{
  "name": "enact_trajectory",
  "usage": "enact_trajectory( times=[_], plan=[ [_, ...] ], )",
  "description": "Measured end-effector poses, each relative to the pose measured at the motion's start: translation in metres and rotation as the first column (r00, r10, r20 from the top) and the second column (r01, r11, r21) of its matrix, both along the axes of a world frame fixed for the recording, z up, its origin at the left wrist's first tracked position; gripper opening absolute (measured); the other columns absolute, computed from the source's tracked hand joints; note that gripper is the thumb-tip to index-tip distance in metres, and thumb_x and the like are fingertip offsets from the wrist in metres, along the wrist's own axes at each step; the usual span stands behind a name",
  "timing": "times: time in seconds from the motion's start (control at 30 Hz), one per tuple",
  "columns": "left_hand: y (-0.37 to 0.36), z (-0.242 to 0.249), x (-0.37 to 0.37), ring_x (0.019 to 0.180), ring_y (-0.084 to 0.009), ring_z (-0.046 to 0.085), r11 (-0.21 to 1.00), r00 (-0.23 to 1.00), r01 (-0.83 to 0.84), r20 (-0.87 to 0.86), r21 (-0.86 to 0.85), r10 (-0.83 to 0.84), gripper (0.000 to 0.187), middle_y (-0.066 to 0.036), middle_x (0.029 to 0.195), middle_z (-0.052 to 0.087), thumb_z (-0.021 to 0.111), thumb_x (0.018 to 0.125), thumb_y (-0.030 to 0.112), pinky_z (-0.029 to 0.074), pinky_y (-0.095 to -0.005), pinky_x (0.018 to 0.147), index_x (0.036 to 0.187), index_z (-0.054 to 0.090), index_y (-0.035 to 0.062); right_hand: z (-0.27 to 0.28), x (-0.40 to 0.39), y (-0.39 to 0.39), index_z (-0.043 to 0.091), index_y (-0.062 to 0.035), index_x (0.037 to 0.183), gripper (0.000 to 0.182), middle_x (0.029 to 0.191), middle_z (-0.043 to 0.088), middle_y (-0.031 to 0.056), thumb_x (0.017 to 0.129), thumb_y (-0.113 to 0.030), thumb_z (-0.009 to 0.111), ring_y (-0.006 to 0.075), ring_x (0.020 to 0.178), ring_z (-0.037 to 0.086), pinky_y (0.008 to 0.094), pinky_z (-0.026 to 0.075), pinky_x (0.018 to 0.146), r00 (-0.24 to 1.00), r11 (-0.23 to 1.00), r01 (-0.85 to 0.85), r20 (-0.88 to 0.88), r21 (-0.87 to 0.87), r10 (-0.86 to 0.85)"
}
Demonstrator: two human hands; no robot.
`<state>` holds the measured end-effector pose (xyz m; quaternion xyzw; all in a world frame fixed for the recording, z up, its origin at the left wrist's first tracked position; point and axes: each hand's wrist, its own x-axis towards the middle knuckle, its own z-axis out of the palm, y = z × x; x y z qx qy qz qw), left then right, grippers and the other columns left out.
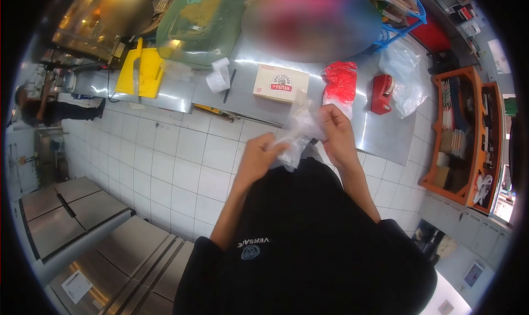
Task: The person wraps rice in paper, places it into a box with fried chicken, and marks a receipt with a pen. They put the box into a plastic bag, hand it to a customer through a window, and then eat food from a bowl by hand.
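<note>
Right here, the left hand is pinching a crumpled, clear plastic bag, nearer than the printed cream cardboard box; the right hand is narrowing around its other side. Both are seemingly working the film, which is calling for light fingertips. Right of the box, a red-and-white plastic bundle is lying; beyond, leftward, a green translucent tub is sitting.

Box on metal table
</note>
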<state>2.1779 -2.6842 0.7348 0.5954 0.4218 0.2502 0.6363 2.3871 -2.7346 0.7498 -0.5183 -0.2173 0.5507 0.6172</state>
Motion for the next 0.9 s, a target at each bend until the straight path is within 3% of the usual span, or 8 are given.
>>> enact_trajectory(
  times=[0.13,0.2,0.33,0.53,0.67,0.77,0.87,0.9],
  plan=[
    [0.027,-0.021,-0.019,0.060,-0.0029,0.045,0.847,0.829,-0.298,0.321,-0.440,0.458,0.022,0.004,0.070,0.052,0.062,0.096,0.020,0.036,-0.0213,0.053,0.078,0.054,0.0112,0.037,-0.025,-0.020,0.057,-0.0065,0.093,0.022,0.078,0.056,0.0027,0.101,-0.027,0.054,0.0142,0.064,0.050,0.0319,0.043,0.058,0.876,0.972,-0.229,-0.446,-0.057,0.180],
    [0.049,-0.015,-0.036,0.060,-0.0026,0.042,0.717,0.608,-0.305,0.452,-0.626,0.653,0.021,0.005,0.070,0.049,0.058,0.099,0.019,0.035,-0.0191,0.053,0.080,0.052,0.0128,0.028,-0.015,-0.021,0.055,-0.0041,0.086,0.023,0.074,0.055,0.0043,0.098,-0.023,0.056,0.0169,0.063,0.051,0.0338,0.043,0.058,0.836,0.934,-0.317,0.416,-0.166,0.358],
    [0.039,0.041,-0.031,0.060,-0.0043,0.038,0.823,0.763,-0.566,0.341,-0.056,0.548,0.027,0.005,0.067,0.039,0.059,0.098,0.014,0.036,-0.0197,0.054,0.078,0.042,0.0116,-0.040,0.068,0.000,0.049,0.0002,0.076,0.025,0.070,0.056,0.0150,0.089,-0.016,0.064,0.0253,0.066,0.057,0.0395,0.046,0.065,0.467,0.920,0.319,0.882,-0.228,0.057],
    [0.029,0.013,-0.005,0.064,-0.0123,0.049,0.765,0.962,-0.254,0.072,0.592,0.263,0.011,-0.003,0.073,0.053,0.067,0.091,0.007,0.042,-0.0274,0.058,0.094,0.058,0.0043,0.021,-0.020,0.018,0.042,-0.0065,0.140,0.063,0.106,0.063,0.0189,0.083,-0.013,0.069,0.0323,0.095,0.064,0.0409,0.049,0.084,-0.073,0.990,-0.054,0.989,0.127,-0.131],
    [0.042,0.010,-0.022,0.077,-0.0289,0.060,0.633,0.957,0.051,-0.218,0.773,0.190,0.018,-0.009,0.086,0.062,0.067,0.082,0.000,0.049,-0.0336,0.070,0.099,0.064,0.0044,0.014,-0.027,0.031,0.054,-0.0057,0.131,0.052,0.105,0.067,0.0145,0.082,-0.006,0.069,0.0272,0.080,0.066,0.0381,0.052,0.074,0.548,0.968,-0.224,0.836,0.116,0.027],
    [0.088,-0.020,-0.080,0.088,-0.0291,0.061,0.515,0.839,0.009,-0.287,0.857,0.462,0.019,-0.010,0.093,0.062,0.061,0.083,-0.004,0.049,-0.0363,0.075,0.100,0.064,0.0039,0.076,-0.005,0.028,0.061,-0.0034,0.112,0.026,0.096,0.068,0.0144,0.086,-0.002,0.061,0.0250,0.074,0.066,0.0349,0.051,0.069,0.381,0.945,-0.070,0.884,0.319,-0.270],
    [0.105,0.007,-0.115,0.096,-0.0256,0.060,0.402,0.706,-0.257,-0.113,0.879,0.699,0.024,-0.010,0.103,0.062,0.054,0.086,-0.005,0.049,-0.0348,0.082,0.107,0.061,0.0038,0.088,0.021,0.045,0.060,-0.0025,0.108,0.019,0.095,0.066,0.0106,0.089,-0.005,0.059,0.0243,0.074,0.065,0.0369,0.051,0.068,0.122,0.983,-0.122,0.980,-0.140,0.155],
    [0.097,-0.005,-0.122,0.098,-0.0244,0.060,0.381,0.730,-0.247,-0.088,0.891,0.678,0.024,-0.010,0.107,0.063,0.054,0.088,-0.003,0.048,-0.0351,0.085,0.110,0.060,0.0040,0.116,0.010,0.033,0.060,-0.0031,0.105,0.015,0.092,0.062,0.0105,0.091,-0.010,0.059,0.0296,0.083,0.064,0.0397,0.051,0.072,0.292,0.893,-0.036,0.859,0.448,-0.420]
  ],
)
